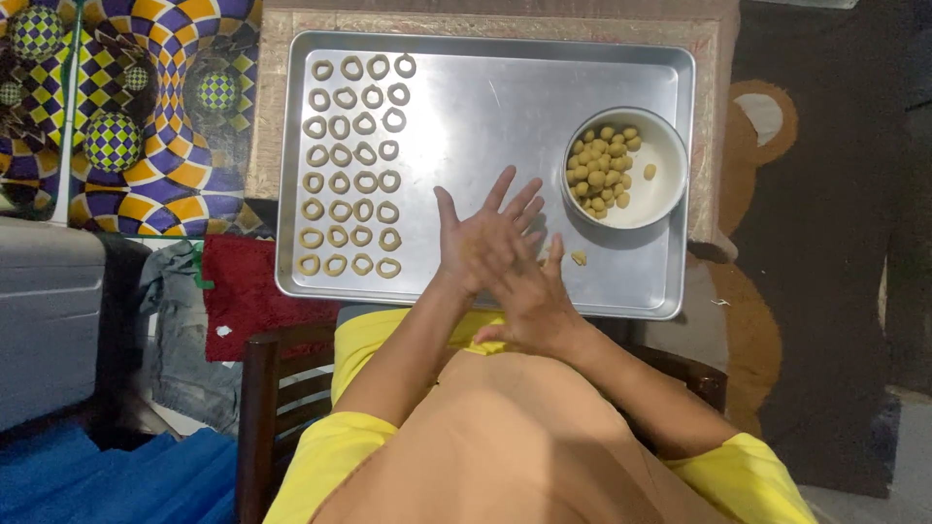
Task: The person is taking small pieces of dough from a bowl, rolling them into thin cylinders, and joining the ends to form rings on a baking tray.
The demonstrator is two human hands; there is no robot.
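My left hand (pixel 482 230) and my right hand (pixel 529 291) are pressed palm to palm over the near edge of a metal baking tray (pixel 505 97). The left hand lies on top with fingers spread; whatever is between the palms is hidden. Several rows of small dough rings (pixel 351 165) fill the tray's left side. A white bowl (pixel 660 189) with several small dough balls (pixel 602 170) stands on the tray's right side. One loose dough ball (pixel 579 258) lies on the tray just right of my hands.
The tray rests on a low table over a patterned mat (pixel 146 116). A red cloth (pixel 248 291) and grey fabric lie at the left, beside a grey box (pixel 49 320). A wooden chair frame (pixel 267 408) is beneath me. Brown rug at right.
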